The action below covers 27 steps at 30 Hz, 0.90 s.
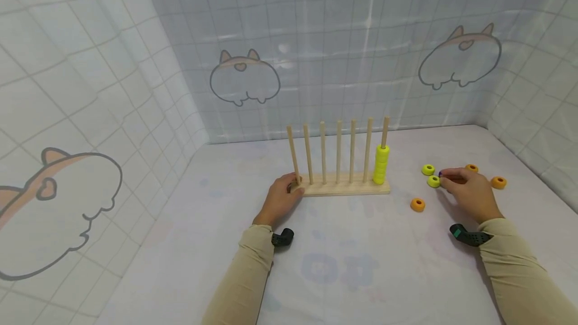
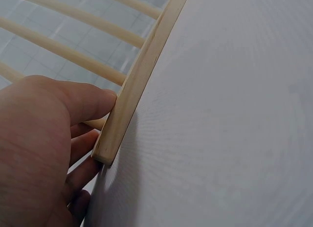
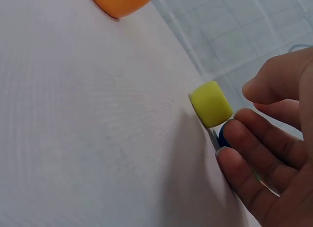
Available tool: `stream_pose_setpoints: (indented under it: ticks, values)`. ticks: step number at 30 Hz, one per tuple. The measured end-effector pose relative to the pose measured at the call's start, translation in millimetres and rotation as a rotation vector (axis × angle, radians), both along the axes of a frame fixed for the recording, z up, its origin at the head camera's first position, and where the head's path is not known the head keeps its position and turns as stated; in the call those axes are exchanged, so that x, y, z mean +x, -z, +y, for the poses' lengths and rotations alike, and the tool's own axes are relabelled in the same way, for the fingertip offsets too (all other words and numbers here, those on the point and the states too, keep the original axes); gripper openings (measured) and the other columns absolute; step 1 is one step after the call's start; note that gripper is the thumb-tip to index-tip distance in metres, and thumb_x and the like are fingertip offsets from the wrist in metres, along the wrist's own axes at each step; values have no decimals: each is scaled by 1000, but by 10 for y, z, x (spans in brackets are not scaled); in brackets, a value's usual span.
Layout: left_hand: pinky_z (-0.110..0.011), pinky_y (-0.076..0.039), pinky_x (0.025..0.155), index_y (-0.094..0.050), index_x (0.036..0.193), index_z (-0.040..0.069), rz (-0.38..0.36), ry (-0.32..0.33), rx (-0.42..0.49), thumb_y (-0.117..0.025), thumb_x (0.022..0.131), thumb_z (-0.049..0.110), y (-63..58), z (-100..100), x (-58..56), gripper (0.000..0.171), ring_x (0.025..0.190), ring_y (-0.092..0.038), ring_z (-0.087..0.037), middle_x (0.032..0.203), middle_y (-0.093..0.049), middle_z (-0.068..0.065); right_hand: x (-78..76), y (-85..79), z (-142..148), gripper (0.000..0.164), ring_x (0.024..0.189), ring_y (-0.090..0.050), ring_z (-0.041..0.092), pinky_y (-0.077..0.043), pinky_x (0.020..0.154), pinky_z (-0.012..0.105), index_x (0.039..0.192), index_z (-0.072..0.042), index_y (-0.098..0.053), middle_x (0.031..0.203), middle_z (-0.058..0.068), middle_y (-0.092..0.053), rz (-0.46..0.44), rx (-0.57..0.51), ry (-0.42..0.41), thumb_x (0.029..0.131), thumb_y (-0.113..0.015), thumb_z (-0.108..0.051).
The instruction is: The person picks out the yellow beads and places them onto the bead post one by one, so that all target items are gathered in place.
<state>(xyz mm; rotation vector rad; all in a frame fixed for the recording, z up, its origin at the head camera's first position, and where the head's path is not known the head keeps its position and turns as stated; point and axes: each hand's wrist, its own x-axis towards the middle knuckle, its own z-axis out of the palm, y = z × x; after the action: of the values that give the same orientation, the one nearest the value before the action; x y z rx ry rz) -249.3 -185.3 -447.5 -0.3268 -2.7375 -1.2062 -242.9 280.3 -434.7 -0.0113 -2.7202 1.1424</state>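
A wooden peg rack (image 1: pixel 336 189) stands on the table with several upright pegs in a row. Its rightmost peg carries a stack of yellow beads (image 1: pixel 381 164). At the rack's left end my left hand (image 1: pixel 279 199) grips the base, thumb on the front edge and fingers behind, as the left wrist view confirms. Over to the right, my right hand (image 1: pixel 471 194) reaches down beside a yellow bead (image 3: pixel 211 103), thumb held apart from the fingers. A blue bead (image 3: pixel 223 135) peeks out behind those fingertips, mostly hidden.
Another yellow bead (image 1: pixel 428 169) lies just behind the near one. Orange beads are spread around the right hand: one in front (image 1: pixel 417 204), another at the far right (image 1: pixel 498 182), and a third behind the hand (image 1: pixel 471 168). Tiled-pattern sheeting (image 1: pixel 334 54) rises behind the table.
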Motion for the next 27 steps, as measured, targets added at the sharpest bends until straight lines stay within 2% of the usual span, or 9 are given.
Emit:
stream_pose_setpoints:
  ticks: [3, 6, 10, 20, 27]
  values:
    - [-45, -41, 110, -66, 129, 8, -7, -2, 0, -67, 96, 20, 3, -4, 2, 35, 137, -44, -32, 146, -51, -13, 0, 9, -23, 44, 112, -56, 43, -49, 87, 53, 130, 6, -58, 121, 27, -61, 10, 14, 0, 103, -57, -29]
    - [-45, -43, 108, -66, 129, 7, -6, 1, 5, -66, 96, 20, 4, -7, 2, 35, 137, -45, -33, 146, -52, -14, 2, 13, -45, 43, 112, -56, 43, -48, 90, 57, 129, 6, -58, 121, 27, -61, 12, 30, 0, 102, -57, -28]
    - [-45, -44, 107, -65, 129, 7, -4, 0, 1, -66, 97, 20, 10, -5, -7, 35, 136, -45, -32, 146, -52, -14, 3, 16, -64, 42, 111, -56, 43, -48, 89, 58, 128, 6, -59, 121, 28, -60, 0, 43, 3, 102, -57, -27]
    - [-46, -37, 112, -64, 131, 6, -17, -11, -13, -66, 96, 21, 16, 0, -3, 38, 137, -44, -33, 147, -51, -14, -23, 56, -46, 45, 110, -56, 45, -49, 88, 58, 129, 8, -57, 122, 29, -59, -19, 59, -16, 100, -60, -27]
    - [-47, -39, 111, -65, 130, 6, -3, -2, 8, -66, 96, 20, 21, -12, -7, 37, 137, -44, -34, 146, -51, -15, -23, 28, -57, 48, 110, -56, 45, -49, 88, 58, 130, 10, -56, 121, 30, -59, -31, 64, -32, 100, -60, -28]
